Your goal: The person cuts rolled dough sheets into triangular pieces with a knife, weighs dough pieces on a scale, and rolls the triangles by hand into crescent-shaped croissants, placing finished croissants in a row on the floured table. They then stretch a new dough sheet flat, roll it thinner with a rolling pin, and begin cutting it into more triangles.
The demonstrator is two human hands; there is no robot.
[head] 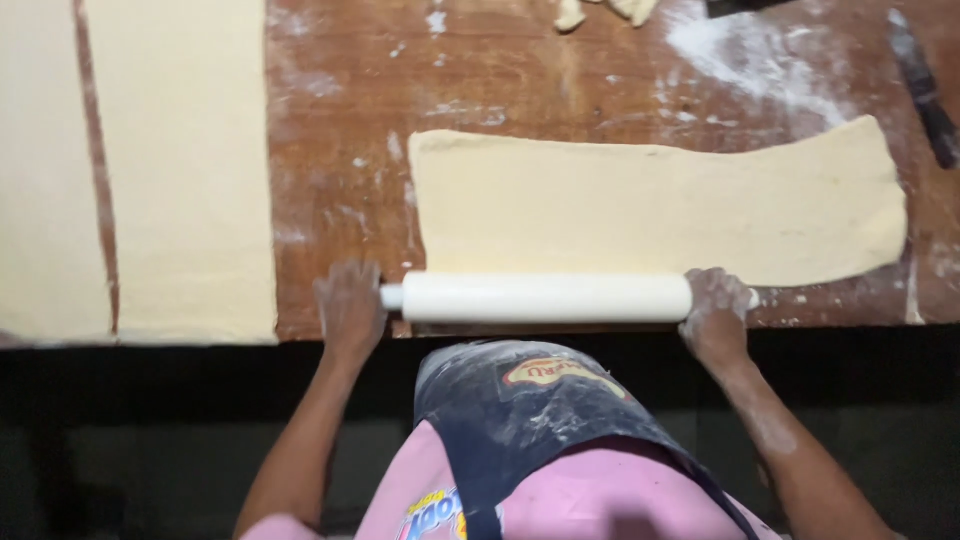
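Note:
A white rolling pin (pixel 545 297) lies across the near edge of a flat rectangular sheet of pale dough (pixel 650 205) on a floured wooden table (pixel 340 150). My left hand (pixel 349 305) rests on the pin's left handle, fingers spread over it. At the other end, my right hand (pixel 716 310) is dusted with flour and wrapped around the right handle. The pin sits at the table's front edge, just above my dark, floured apron (pixel 530 405).
Two long dough sheets (pixel 185 170) lie side by side at the left, a narrow gap between them. Small dough scraps (pixel 600 12) sit at the far edge. A dark-handled tool (pixel 925 90) lies at the far right. Loose flour (pixel 760 55) is scattered about.

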